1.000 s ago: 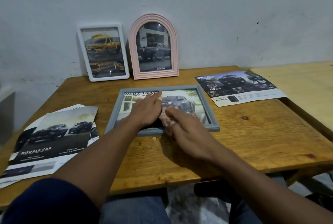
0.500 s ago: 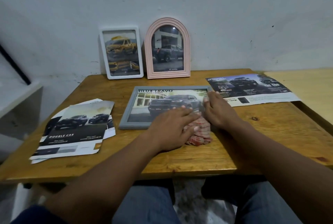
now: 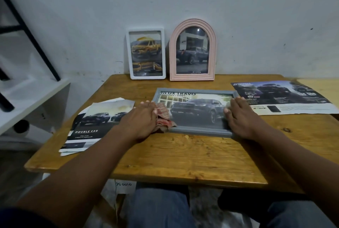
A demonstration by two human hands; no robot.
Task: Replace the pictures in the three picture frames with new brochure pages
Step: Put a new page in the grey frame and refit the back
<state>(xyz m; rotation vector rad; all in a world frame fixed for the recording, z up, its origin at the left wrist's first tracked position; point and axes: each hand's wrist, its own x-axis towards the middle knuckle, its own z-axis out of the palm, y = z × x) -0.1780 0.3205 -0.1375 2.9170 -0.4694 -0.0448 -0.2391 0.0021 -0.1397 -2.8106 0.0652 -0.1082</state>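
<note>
**woodshop_dan:** So where was the grey frame (image 3: 198, 130) at that point?

**pixelpete:** It lay flat, face up, around the middle of the wooden bench (image 3: 183, 154). The page in it showed a dark pickup under a "HILUX TRAVO" heading. Both hands were on it, one at each end.

**woodshop_dan:** Were they gripping anything?

**pixelpete:** The left hand (image 3: 141, 119) was. Its fingers were curled over a bunched red-and-white cloth (image 3: 163, 115) and held it down on the left end of the frame. The right hand (image 3: 240, 115) held nothing. It lay flat with its fingers pretty much straight across the right end, and its thumb was on the glass.

**woodshop_dan:** And the other two frames?

**pixelpete:** They stood upright side by side at the back edge of the bench, leaning on the wall (image 3: 238, 25). The white frame (image 3: 145, 29) was on the left with a yellow pickup in it. The pink arched frame (image 3: 191, 77) was just beside it on the right, with a dark pickup in front of a building.

**woodshop_dan:** Any loose paper around?

**pixelpete:** Yep. A stack of brochure pages (image 3: 91, 126) sat left of the grey frame, and its top sheet read "DOUBLE CAB". The left wrist partly covered its right edge. A single brochure page (image 3: 282, 97) lay flat to the right of the grey frame, close to the right hand. Off the left side of the bench there was a white shelf (image 3: 33, 95).
</note>
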